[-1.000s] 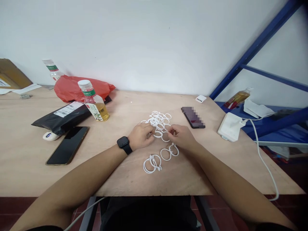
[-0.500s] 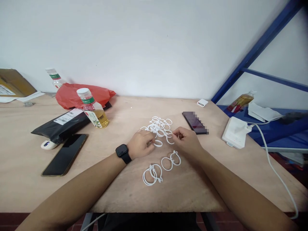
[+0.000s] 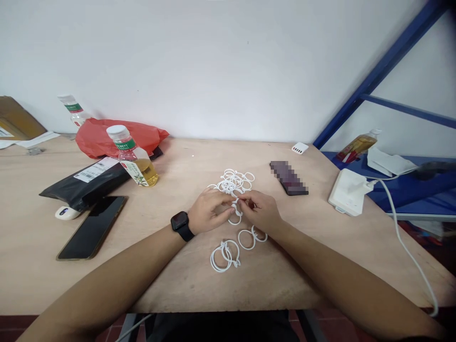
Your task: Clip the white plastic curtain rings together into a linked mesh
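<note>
White rings (image 3: pixel 230 184) are heaped mid-tabletop (image 3: pixel 171 280), overlapped, many with small knobs. One ring (image 3: pixel 234 224) is seen on the near side of the heap, between the hands. Two linked-looking rings (image 3: pixel 246 250) are laid nearer the edge, partly covered by the right wrist. Another overlapped cluster (image 3: pixel 235 263) is placed nearer still, to the left of that pair, well apart from the heap.

Left hand (image 3: pixel 210 211): held low at the near left of the heap. Grip narrow, small gap visible between thumb and fingers; whether a ring is pinched at the tips cannot be told. Black watch (image 3: pixel 180 225) worn on that wrist.

Right hand (image 3: pixel 261 211): placed opposite, fingertips brought close to the left ones. Grip narrow, thumb and index near the rings; contact point is covered, so a hold cannot be confirmed.

Further out, right: phone (image 3: pixel 289 178) partly pixelated, then white adapter (image 3: pixel 347 192) with cable plugged in. Left: dark-screened phone (image 3: pixel 93 228), black parcel (image 3: pixel 85 183) with label, capped bottle (image 3: pixel 142 171) partly filled with yellow liquid, red bag (image 3: pixel 103 135) behind it.
</note>
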Tool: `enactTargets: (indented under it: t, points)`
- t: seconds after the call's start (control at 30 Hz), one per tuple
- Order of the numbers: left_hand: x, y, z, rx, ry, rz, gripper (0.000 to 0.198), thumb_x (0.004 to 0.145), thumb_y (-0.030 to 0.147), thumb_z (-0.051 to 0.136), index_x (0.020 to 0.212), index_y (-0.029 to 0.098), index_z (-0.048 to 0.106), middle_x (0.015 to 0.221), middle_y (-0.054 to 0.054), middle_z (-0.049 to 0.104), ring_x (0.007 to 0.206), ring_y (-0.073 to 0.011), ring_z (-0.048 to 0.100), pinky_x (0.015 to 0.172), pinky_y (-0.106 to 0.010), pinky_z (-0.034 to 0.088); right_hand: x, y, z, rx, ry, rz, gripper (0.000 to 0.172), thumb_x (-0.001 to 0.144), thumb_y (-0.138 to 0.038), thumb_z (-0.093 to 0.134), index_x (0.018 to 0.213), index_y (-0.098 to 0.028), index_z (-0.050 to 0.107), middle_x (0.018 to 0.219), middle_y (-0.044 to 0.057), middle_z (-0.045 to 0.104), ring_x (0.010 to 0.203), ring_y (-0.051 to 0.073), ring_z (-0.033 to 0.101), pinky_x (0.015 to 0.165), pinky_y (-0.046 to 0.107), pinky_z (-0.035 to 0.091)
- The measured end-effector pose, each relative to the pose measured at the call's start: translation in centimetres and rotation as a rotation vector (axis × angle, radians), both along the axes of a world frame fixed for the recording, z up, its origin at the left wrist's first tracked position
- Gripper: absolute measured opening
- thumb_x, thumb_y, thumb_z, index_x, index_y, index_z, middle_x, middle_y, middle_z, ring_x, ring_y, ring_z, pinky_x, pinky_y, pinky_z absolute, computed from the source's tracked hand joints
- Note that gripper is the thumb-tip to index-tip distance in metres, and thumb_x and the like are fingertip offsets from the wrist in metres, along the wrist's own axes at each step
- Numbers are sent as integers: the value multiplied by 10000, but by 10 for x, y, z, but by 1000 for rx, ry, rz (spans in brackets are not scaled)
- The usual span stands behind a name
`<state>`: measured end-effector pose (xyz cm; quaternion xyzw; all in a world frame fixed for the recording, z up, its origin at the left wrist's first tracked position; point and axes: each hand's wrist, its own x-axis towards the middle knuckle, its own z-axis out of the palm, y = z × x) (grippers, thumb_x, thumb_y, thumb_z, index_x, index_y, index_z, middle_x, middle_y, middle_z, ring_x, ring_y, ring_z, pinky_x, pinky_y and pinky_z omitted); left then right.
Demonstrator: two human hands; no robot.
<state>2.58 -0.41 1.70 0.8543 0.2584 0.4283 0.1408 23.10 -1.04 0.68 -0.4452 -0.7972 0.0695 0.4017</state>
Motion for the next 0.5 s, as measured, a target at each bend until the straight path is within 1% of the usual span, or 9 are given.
enactTargets:
  t: [0.07, 0.17, 0.23, 0.3, 0.37, 0.5]
  points:
    - [1, 0, -1, 30, -7, 12, 136, 925, 280, 587, 997, 182, 647, 848, -41, 730, 797, -161, 664, 784, -329, 475, 1, 1, 2, 44, 4, 36, 95, 874, -212, 600, 911, -209, 688, 716, 6, 692, 627, 139, 629, 612, 262, 505]
    - [2, 2, -4, 84, -29, 47, 130, 929, 288, 605, 1000, 191, 655, 883, -44, 739, 818, -155, 671, 792, -325, 481, 2, 1, 6, 145, 56, 109, 148, 880, -207, 599, 1010, -216, 670, 955, 66, 706, 844, 183, 666, 720, 306, 553]
    - [1, 3, -5, 129, -48, 67, 131, 929, 284, 612, 1014, 196, 659, 912, -46, 744, 831, -153, 676, 786, -319, 485, 2, 0, 9, 219, 77, 158, 167, 874, -203, 619, 1033, -224, 665, 1031, 85, 682, 940, 200, 656, 793, 337, 563]
    - [1, 4, -5, 155, -56, 74, 128, 935, 274, 605, 1020, 197, 663, 908, -43, 746, 823, -148, 679, 772, -312, 488, 2, 0, 10, 272, 72, 207, 168, 868, -193, 638, 1030, -230, 665, 987, 76, 680, 913, 192, 656, 796, 337, 569]
    - [2, 3, -5, 165, -53, 72, 128, 941, 261, 593, 1025, 195, 664, 903, -43, 748, 818, -146, 681, 773, -311, 489, 2, -1, 9, 292, 62, 235, 158, 872, -185, 643, 1023, -227, 665, 933, 65, 687, 862, 180, 660, 760, 319, 574]
    - [2, 2, -5, 181, -39, 79, 121, 939, 231, 589, 1029, 188, 657, 905, -46, 747, 828, -150, 681, 790, -321, 479, 0, -2, 9, 274, 49, 217, 99, 894, -187, 628, 977, -220, 671, 891, 53, 704, 829, 173, 668, 746, 310, 573]
